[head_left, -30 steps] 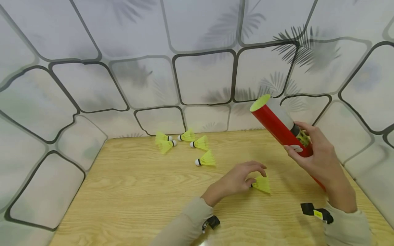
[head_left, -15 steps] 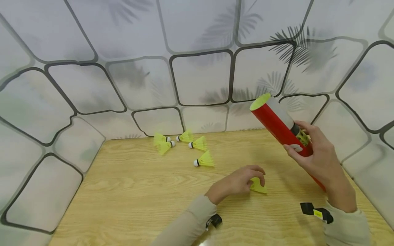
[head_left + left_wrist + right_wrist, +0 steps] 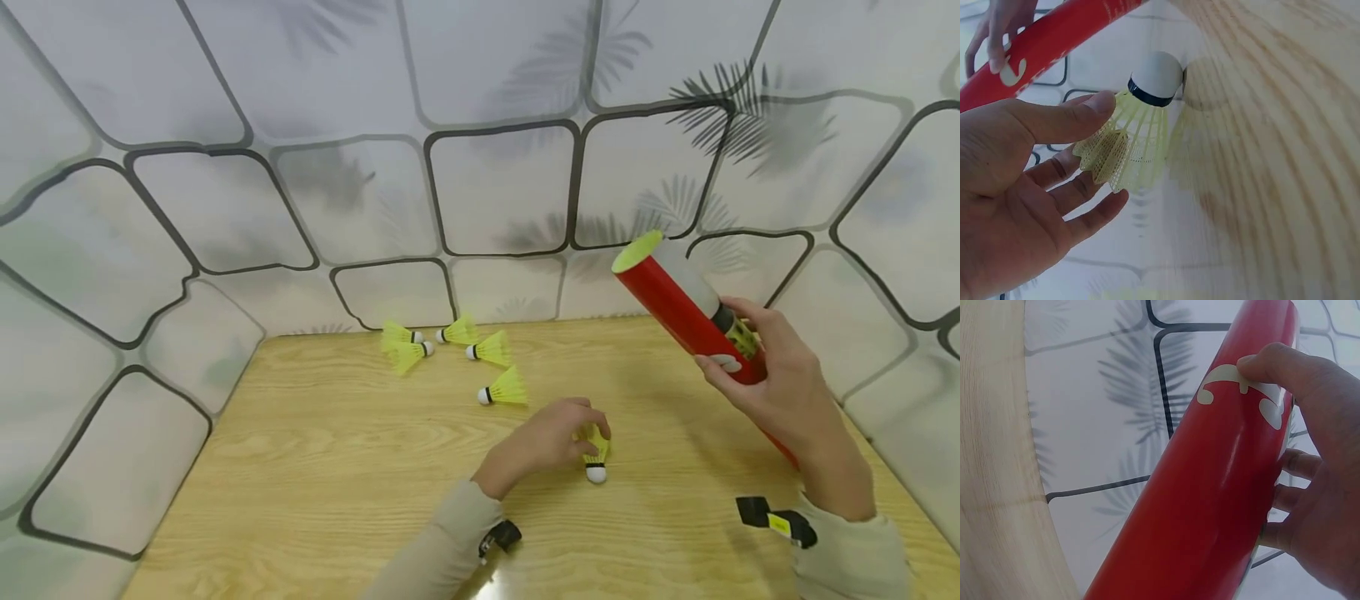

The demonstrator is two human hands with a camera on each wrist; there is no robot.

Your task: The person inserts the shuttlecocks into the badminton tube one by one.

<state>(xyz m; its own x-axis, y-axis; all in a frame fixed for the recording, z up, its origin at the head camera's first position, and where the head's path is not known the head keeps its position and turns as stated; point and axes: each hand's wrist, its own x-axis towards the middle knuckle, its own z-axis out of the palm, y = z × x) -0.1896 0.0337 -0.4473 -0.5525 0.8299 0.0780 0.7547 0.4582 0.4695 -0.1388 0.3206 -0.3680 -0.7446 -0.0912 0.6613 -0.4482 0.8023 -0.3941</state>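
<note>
With thumb and fingers about its skirt, my left hand (image 3: pixel 538 437) holds a yellow shuttlecock (image 3: pixel 596 468) low at the table. Its white cork with a black band points toward me, and the left wrist view has the cork (image 3: pixel 1157 74) right at the wood. On the right, my right hand (image 3: pixel 786 392) grips a long red tube (image 3: pixel 667 304) with a white and patterned side. The tube is tilted, its open, yellow-green-lined end (image 3: pixel 637 252) up and to the left. In the right wrist view the thumb lies over a white mark on the red tube (image 3: pixel 1191 500).
Several more yellow shuttlecocks lie toward the back of the wooden table (image 3: pixel 315 467). The closest of them is a single shuttlecock (image 3: pixel 504 388) just beyond my left hand. Pale patterned sheeting (image 3: pixel 495 192) stands behind the table and along both sides.
My left hand has moved left with the shuttlecock and turned it, so its cork, formerly hidden under the fingers, now faces me. The right hand and tube have stayed almost still.
</note>
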